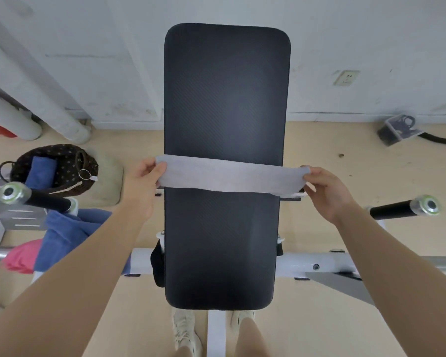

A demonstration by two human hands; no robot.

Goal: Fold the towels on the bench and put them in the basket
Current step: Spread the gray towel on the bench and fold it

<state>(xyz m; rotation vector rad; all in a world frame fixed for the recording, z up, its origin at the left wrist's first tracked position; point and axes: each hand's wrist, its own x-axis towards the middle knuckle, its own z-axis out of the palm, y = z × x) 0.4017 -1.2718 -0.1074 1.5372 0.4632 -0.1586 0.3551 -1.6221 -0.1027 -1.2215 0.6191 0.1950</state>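
Note:
A pale grey towel [229, 176], folded into a long narrow strip, stretches across the middle of the black padded bench [225, 99]. My left hand [142, 181] pinches its left end just off the bench's edge. At the right edge of the bench my right hand [325, 189] pinches the other end. On the floor to the left stands a dark dotted basket [62, 161] with a folded blue towel [41, 171] inside. A loose blue towel [67, 238] and a pink towel [21, 256] hang over the frame at lower left.
Black handlebars with metal caps stick out at left [13, 193] and right [426, 204] of the bench. A beige cushion [110, 179] lies beside the basket. White pipes [49, 109] lean at the back left, and a clear box [397, 128] sits by the wall at right.

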